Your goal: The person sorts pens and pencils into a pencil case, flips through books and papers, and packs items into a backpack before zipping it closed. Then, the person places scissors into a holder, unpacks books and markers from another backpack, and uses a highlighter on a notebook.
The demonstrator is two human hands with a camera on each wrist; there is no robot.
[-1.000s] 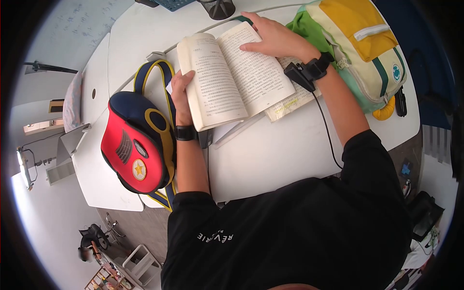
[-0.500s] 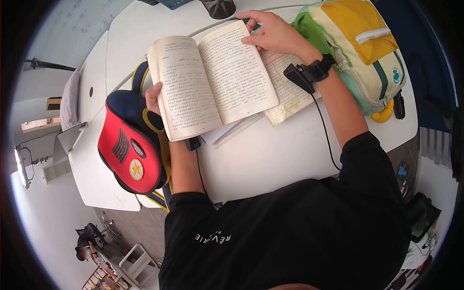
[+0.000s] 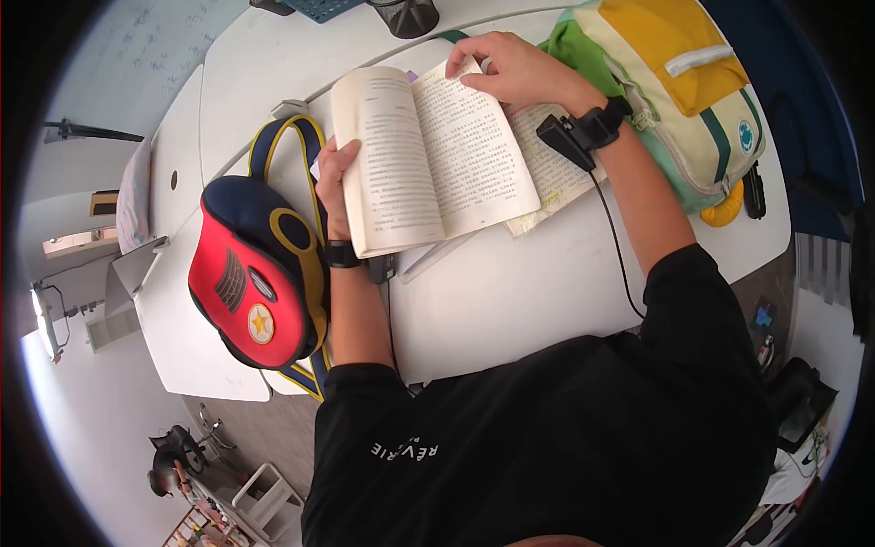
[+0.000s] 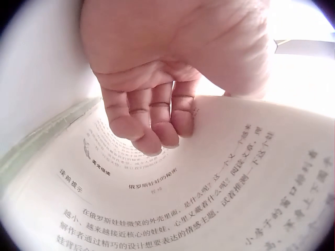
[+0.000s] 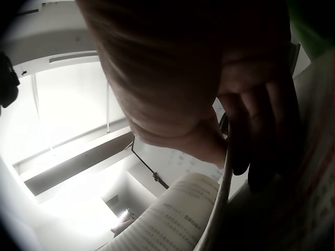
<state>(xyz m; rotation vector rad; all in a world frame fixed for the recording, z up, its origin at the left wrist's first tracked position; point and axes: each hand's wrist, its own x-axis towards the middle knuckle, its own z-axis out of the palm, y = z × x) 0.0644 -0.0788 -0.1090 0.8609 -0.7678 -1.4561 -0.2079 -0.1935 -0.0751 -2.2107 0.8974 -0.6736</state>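
Note:
An open book (image 3: 392, 173) with printed pages is held up over the table in the head view. My left hand (image 3: 335, 187) grips its left side, thumb on the front. In the left wrist view the four fingers (image 4: 162, 133) curl against a printed page behind. My right hand (image 3: 524, 73) pinches the top right corner of the right-hand pages. The right wrist view shows the thumb (image 5: 207, 146) on one side of the page edge and darkened fingers on the other. Another printed book (image 3: 561, 169), with pink and yellow markings, lies partly hidden under the right wrist.
A red and navy backpack (image 3: 246, 292) lies left of the left arm. To the right is a cream, green and yellow backpack (image 3: 674, 64). A black mesh cup (image 3: 407, 16) stands at the back of the white table (image 3: 510, 301). A cable (image 3: 617, 246) runs from the right wrist.
The book swung left and lay more open half a second ago, then came back right with the left hand. The right fingers have bent in at the page corner.

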